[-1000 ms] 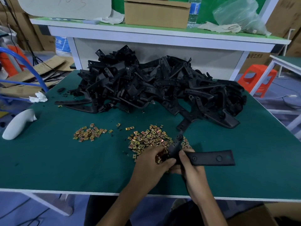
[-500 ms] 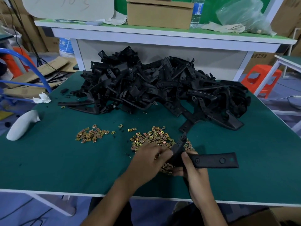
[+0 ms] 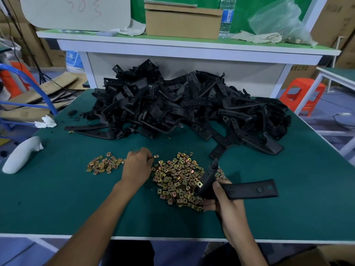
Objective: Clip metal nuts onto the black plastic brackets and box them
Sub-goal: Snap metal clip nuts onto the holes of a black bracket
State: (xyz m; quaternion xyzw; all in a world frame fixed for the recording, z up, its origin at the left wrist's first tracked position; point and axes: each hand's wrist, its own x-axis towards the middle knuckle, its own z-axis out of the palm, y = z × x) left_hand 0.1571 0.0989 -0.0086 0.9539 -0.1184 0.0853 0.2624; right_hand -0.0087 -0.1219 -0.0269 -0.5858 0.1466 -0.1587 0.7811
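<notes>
My right hand (image 3: pixel 228 205) grips a black plastic bracket (image 3: pixel 249 189) at its bend, just above the table's near edge. One arm of the bracket points right, the other points up over a heap of brass-coloured metal nuts (image 3: pixel 178 179). My left hand (image 3: pixel 137 166) lies between that heap and a smaller scatter of nuts (image 3: pixel 103 165), its fingers curled down at a single nut (image 3: pixel 156 156); whether they pinch anything is hidden. A big pile of black brackets (image 3: pixel 182 108) fills the back of the green table (image 3: pixel 57 198).
A white moulded piece (image 3: pixel 20 154) lies at the table's left edge, with crumpled white tissue (image 3: pixel 46 121) behind it. A cardboard box (image 3: pixel 182 21) stands on the raised shelf behind the pile. An orange stool (image 3: pixel 302 95) stands on the floor at right.
My left hand has left the bracket and moved up and left, to the gap between the two nut heaps. My right hand still holds the bracket in about the same place.
</notes>
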